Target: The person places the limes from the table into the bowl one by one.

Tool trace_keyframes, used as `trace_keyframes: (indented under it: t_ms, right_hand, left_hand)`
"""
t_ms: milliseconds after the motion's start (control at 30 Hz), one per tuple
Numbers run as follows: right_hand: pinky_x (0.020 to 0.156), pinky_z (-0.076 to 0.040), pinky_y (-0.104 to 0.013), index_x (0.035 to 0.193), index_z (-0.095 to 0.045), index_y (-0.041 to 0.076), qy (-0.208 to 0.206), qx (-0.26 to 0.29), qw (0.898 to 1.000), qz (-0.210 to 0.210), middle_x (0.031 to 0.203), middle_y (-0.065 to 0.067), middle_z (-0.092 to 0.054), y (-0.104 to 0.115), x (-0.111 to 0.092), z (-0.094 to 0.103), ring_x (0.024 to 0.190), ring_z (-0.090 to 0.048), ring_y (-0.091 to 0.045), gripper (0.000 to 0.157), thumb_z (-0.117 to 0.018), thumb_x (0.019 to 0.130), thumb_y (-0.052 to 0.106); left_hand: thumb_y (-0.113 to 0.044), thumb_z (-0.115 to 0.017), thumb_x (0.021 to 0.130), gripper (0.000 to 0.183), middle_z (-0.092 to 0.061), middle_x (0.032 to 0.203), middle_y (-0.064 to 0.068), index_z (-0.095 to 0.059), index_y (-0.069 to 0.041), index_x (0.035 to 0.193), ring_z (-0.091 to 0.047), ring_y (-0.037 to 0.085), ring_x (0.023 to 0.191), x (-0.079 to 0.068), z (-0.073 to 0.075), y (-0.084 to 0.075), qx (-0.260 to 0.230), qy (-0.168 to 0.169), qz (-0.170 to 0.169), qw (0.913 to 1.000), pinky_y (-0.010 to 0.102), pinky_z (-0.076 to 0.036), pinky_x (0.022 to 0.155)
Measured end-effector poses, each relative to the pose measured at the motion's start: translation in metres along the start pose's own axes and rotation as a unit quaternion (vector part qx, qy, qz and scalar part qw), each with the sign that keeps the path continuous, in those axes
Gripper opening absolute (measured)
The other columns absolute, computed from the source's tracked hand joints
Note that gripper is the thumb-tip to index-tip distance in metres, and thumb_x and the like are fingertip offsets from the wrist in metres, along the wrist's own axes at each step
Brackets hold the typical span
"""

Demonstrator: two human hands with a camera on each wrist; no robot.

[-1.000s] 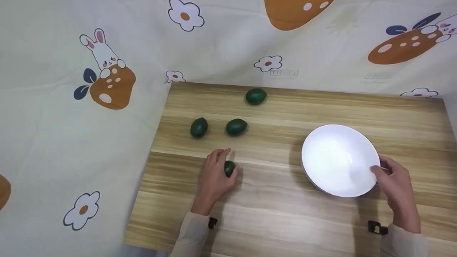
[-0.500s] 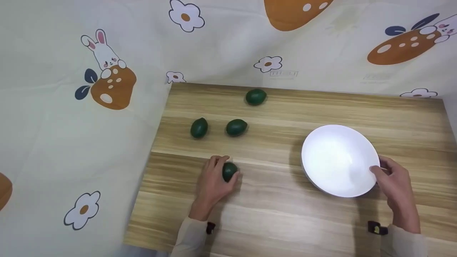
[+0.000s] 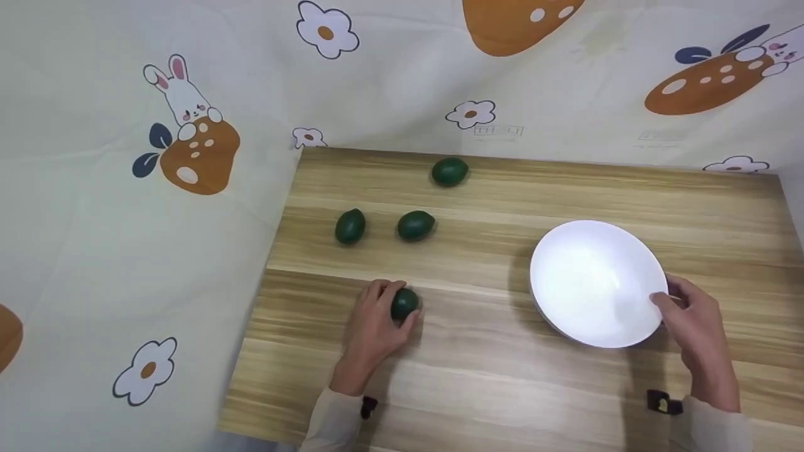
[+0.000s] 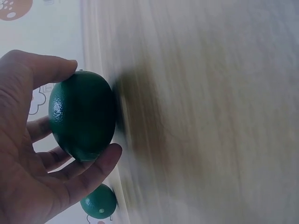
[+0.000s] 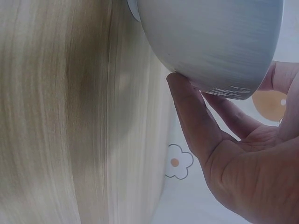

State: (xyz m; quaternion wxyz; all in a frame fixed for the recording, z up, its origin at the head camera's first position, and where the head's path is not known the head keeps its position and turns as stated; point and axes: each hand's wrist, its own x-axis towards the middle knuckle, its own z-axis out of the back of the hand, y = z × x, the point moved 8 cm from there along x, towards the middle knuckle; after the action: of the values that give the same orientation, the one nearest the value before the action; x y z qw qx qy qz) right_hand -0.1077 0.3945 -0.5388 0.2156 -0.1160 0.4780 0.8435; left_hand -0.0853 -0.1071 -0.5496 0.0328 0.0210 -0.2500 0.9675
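My left hand (image 3: 377, 323) is on the left part of the table, its thumb and curled fingers round a dark green lime (image 3: 404, 304). In the left wrist view that lime (image 4: 83, 115) sits between the thumb and fingertips, close over the wood; whether it touches cannot be told. On the right, my right hand (image 3: 696, 320) grips the rim of a white bowl (image 3: 590, 282), thumb over the edge. The right wrist view shows fingers under the bowl's outer wall (image 5: 210, 46). No contents show inside the bowl.
Beyond the left hand lie a lime (image 3: 350, 226) and, to its right, another lime (image 3: 416, 225). A third lime (image 3: 450, 171) is near the back edge of the wooden table (image 3: 490, 376). Printed cloth (image 3: 389, 81) hangs behind and at the left.
The left hand has drawn slightly back toward the person, with more of the lime showing between its fingers. The right hand and bowl stay put.
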Motion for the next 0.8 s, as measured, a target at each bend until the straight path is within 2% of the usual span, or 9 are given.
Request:
trace_keyframes:
  t_ms: [300,367,433,533,633,800]
  right_hand:
    - [0.073,-0.058,-0.015,0.159,-0.038,-0.007,-0.003,0.004,1.0,0.0,0.151,-0.03,-0.049,-0.008,0.003,0.0,0.091,-0.054,0.016,0.061,-0.052,0.106,0.018]
    - [0.073,-0.058,-0.017,0.16,-0.037,-0.007,0.003,0.009,1.0,0.0,0.139,-0.02,-0.058,-0.01,0.003,0.0,0.09,-0.057,0.014,0.061,-0.051,0.106,0.018]
    - [0.074,-0.059,-0.017,0.16,-0.036,-0.006,0.007,0.014,1.0,0.001,0.124,0.0,-0.064,-0.012,0.004,0.001,0.089,-0.059,0.013,0.061,-0.05,0.106,0.019]
    - [0.074,-0.058,-0.017,0.16,-0.037,-0.005,0.012,0.026,1.0,-0.002,0.105,0.028,-0.056,-0.014,0.004,0.002,0.088,-0.062,0.011,0.061,-0.051,0.106,0.019]
    - [0.074,-0.057,-0.016,0.159,-0.038,-0.005,0.01,0.039,0.999,-0.006,0.098,0.034,-0.054,-0.015,0.003,0.003,0.088,-0.062,0.01,0.06,-0.052,0.106,0.018]
    - [0.074,-0.057,-0.016,0.159,-0.039,-0.004,0.004,0.031,0.999,-0.012,0.095,0.034,-0.055,-0.013,0.003,0.002,0.087,-0.061,0.01,0.059,-0.052,0.105,0.016]
  left_hand:
    - [-0.038,-0.081,0.091,0.049,-0.064,0.128,0.008,-0.069,-0.018,0.134,-0.064,0.03,0.121,0.001,0.001,-0.001,-0.005,-0.001,0.003,1.0,0.048,-0.057,0.099]
    - [-0.037,-0.081,0.09,0.048,-0.064,0.127,0.008,-0.069,-0.017,0.133,-0.065,0.03,0.119,0.001,0.002,-0.002,-0.007,-0.005,-0.002,1.0,0.047,-0.057,0.098]
    - [-0.036,-0.081,0.09,0.047,-0.064,0.126,0.008,-0.07,-0.017,0.132,-0.066,0.029,0.118,0.001,0.003,-0.003,-0.009,-0.008,-0.004,0.9999,0.047,-0.058,0.098]
    - [-0.036,-0.081,0.091,0.047,-0.065,0.126,0.008,-0.07,-0.016,0.132,-0.066,0.029,0.117,0.001,0.002,-0.004,-0.014,-0.008,-0.006,0.9999,0.046,-0.057,0.099]
    - [-0.036,-0.08,0.091,0.047,-0.065,0.126,0.008,-0.069,-0.016,0.133,-0.066,0.029,0.118,0.002,0.002,-0.003,-0.016,-0.003,-0.002,0.9999,0.046,-0.057,0.1]
    - [-0.035,-0.08,0.091,0.047,-0.066,0.127,0.008,-0.069,-0.016,0.133,-0.067,0.028,0.118,0.003,0.001,-0.003,-0.016,0.0,-0.001,0.9999,0.046,-0.057,0.1]
